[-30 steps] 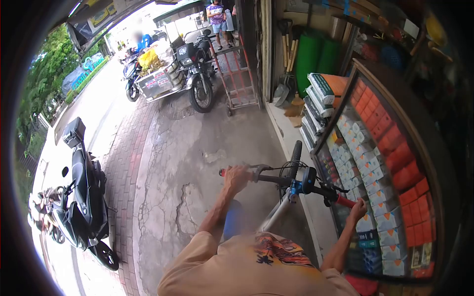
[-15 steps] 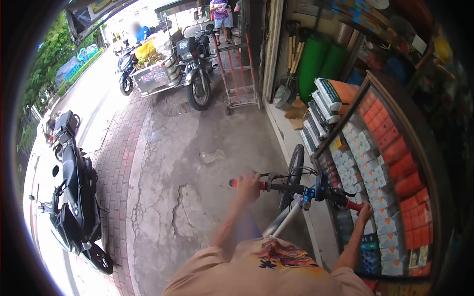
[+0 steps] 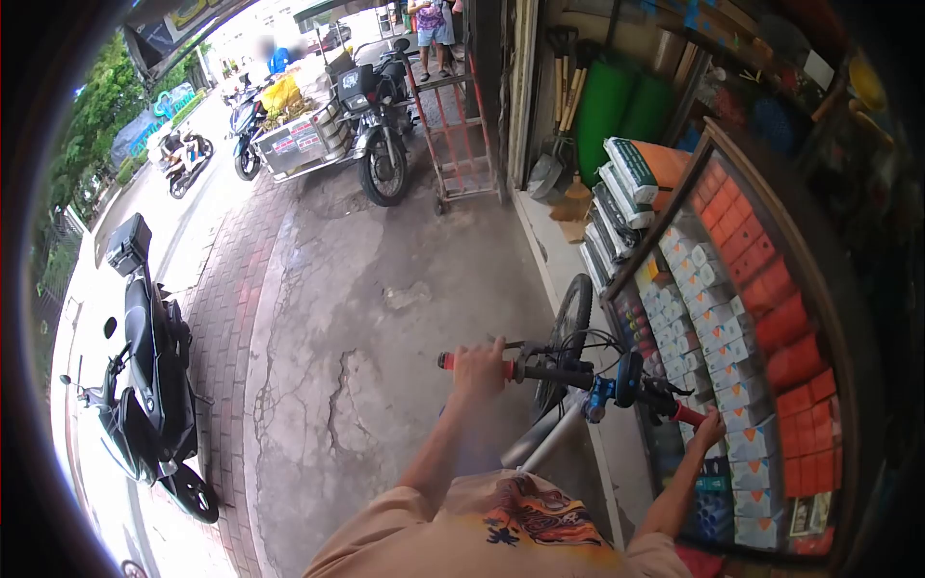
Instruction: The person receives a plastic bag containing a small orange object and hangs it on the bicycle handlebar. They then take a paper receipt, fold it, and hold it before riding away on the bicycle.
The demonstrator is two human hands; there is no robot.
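Note:
My left hand [image 3: 479,369] is wrapped around the left red grip of a bicycle handlebar [image 3: 551,375], fingers near the brake lever. On the other side, my right hand [image 3: 710,430] closes on the right red grip [image 3: 688,415], close to the glass of a display case [image 3: 710,135]. A blue stem [image 3: 598,397] and a dark round fitting sit at the middle of the bar. The front wheel [image 3: 575,318] points ahead along the shop's step, and part of the pale bicycle frame [image 3: 549,438] shows above my shirt.
Boxed goods fill the wood-framed case at right, with stacked sacks [image 3: 631,178] beyond it. A red hand truck [image 3: 453,135] and a motorcycle with a loaded sidecar [image 3: 303,144] stand ahead. At left is a parked scooter [image 3: 149,356]. A rider on a motorbike [image 3: 185,159] is on the road.
The view has shifted slightly, and the wheel and handlebar sit a little further left in it. A motorbike rider now shows further up the road. Both hands keep their hold on the grips.

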